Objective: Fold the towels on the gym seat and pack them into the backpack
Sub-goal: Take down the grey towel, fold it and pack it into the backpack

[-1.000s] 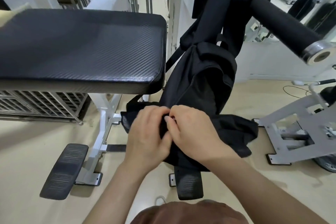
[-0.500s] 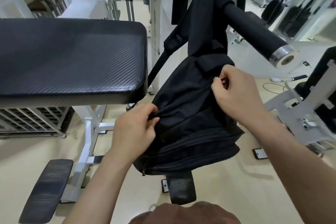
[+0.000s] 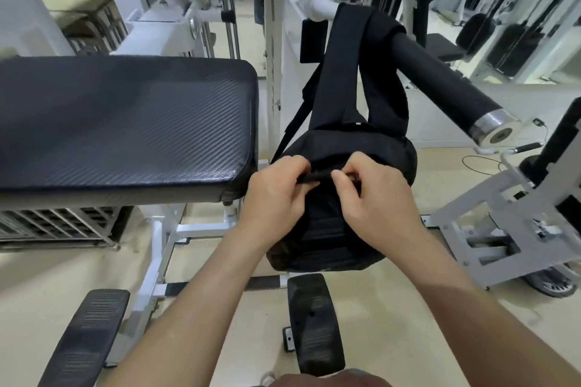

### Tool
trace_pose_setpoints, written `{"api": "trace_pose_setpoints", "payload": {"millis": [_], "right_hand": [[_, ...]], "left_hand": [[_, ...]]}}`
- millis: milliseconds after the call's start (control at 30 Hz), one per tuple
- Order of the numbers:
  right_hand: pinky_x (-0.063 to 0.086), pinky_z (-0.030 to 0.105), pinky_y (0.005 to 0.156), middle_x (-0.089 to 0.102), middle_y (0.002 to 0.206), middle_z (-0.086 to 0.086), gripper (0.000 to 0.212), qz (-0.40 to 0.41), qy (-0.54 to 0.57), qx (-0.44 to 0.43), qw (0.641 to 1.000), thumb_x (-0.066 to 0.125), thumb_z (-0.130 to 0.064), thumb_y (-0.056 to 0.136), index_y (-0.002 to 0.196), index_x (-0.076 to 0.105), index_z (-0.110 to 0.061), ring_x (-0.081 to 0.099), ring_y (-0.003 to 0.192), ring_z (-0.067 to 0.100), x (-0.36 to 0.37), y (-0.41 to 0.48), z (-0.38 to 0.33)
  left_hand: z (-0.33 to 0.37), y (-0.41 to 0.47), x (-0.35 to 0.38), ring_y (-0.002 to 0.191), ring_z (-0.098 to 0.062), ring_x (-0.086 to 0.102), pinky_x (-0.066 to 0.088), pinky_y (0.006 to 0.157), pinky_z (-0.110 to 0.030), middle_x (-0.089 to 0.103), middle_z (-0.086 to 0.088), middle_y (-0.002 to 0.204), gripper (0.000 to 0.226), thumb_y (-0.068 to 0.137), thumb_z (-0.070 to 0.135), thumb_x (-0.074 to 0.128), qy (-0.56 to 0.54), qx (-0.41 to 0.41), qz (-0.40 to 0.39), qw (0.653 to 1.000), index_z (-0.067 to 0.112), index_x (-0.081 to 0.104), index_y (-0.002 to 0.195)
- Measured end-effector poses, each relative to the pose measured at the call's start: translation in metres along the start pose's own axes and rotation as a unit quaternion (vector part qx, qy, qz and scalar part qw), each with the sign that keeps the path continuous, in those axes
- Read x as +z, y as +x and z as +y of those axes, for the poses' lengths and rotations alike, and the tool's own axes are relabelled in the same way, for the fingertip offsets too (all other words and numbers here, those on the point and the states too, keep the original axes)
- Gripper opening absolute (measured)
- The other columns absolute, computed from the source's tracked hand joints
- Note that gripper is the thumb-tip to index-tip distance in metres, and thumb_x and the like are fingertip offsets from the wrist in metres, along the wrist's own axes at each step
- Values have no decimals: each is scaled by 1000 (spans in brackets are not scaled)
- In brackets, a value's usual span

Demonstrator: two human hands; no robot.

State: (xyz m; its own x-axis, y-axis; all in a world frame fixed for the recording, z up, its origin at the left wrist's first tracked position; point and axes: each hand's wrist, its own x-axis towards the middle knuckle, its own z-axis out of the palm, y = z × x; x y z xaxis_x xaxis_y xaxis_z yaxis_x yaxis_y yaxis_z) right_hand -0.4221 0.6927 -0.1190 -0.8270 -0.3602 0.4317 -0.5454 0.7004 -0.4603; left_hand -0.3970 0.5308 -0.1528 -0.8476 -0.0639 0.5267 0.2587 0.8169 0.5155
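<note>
A black backpack [image 3: 333, 239] hangs by its straps from a black padded bar [image 3: 440, 85] of the gym machine, right of the black gym seat [image 3: 125, 122]. My left hand [image 3: 276, 195] pinches the black fabric at the top of the backpack's front. My right hand [image 3: 374, 198] pinches the same spot from the right, fingers curled, thumb close to my left hand's fingers. The backpack looks closed. No towel shows on the seat, which is bare.
Two black foot pads [image 3: 314, 324] [image 3: 85, 336] on the white frame stand on the beige floor below. A grey metal machine base [image 3: 503, 229] sits at the right. A wire rack [image 3: 56, 223] lies under the seat. More gym machines fill the background.
My right hand came down and left from the backpack's upper right side to meet my left hand at the top front. My left hand rose a little. The view tilted up.
</note>
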Motion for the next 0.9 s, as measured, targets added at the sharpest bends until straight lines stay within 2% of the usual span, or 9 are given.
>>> {"api": "trace_pose_setpoints", "payload": {"millis": [100,200,300,400,467,500,667,800,900], "right_hand": [[44,40,60,56,60,0,26,35,4,120,992,54,-25,91,71,45,-13,54,63,27,-20,-5,51],[42,37,59,56,58,3,25,14,32,128,991,54,-18,91,70,47,-9,52,57,18,-25,-16,63],[33,31,52,44,56,0,27,7,141,125,982,52,-17,94,70,44,-8,39,52,12,-22,-23,47],[34,30,54,42,58,-2,26,-22,193,108,975,52,-19,95,72,46,-9,38,54,10,-19,-27,38],[34,28,53,43,57,-4,23,-35,187,64,980,52,-16,94,72,47,-12,41,55,11,-15,-27,32],[34,26,53,44,58,-5,22,-34,185,44,981,53,-14,93,72,48,-12,42,56,12,-14,-26,32],[41,33,56,53,64,-2,21,-30,194,14,980,55,-20,92,74,55,-11,49,62,16,-17,-22,46],[41,15,58,58,67,-8,18,-65,245,57,966,55,-22,93,78,59,-13,53,64,4,-26,-24,70],[37,13,55,47,61,-9,23,-110,247,103,957,52,-23,95,75,52,-12,45,57,2,-28,-33,107]], "left_hand": [[-1,-2,0,68,-20,53,47,62,-41,56,-1,74,12,82,8,66,-8,-17,-4,1000,10,54,85],[5,-1,5,67,-23,51,46,62,-46,54,-1,73,16,84,7,61,16,-67,-9,998,12,47,82],[8,-5,5,77,-23,52,47,70,-45,55,-2,85,15,84,4,61,7,-94,35,995,11,48,88],[29,-19,9,99,-26,53,46,86,-39,54,-7,109,34,79,6,67,58,39,81,994,10,54,111],[42,-23,23,106,-26,56,45,89,-40,61,-7,115,36,81,11,66,92,129,30,987,12,61,116],[47,-20,29,107,-24,58,45,91,-39,64,-4,114,33,82,11,64,92,132,9,987,12,64,114],[45,2,38,73,-25,61,43,71,-35,66,-2,77,12,80,7,55,112,129,23,985,9,65,84],[57,6,54,71,-26,54,45,54,-38,61,-5,78,25,71,-11,57,163,131,37,977,9,60,85],[65,5,61,71,-27,53,46,51,-39,60,-7,81,29,70,-17,59,181,117,64,974,8,59,85]]}}
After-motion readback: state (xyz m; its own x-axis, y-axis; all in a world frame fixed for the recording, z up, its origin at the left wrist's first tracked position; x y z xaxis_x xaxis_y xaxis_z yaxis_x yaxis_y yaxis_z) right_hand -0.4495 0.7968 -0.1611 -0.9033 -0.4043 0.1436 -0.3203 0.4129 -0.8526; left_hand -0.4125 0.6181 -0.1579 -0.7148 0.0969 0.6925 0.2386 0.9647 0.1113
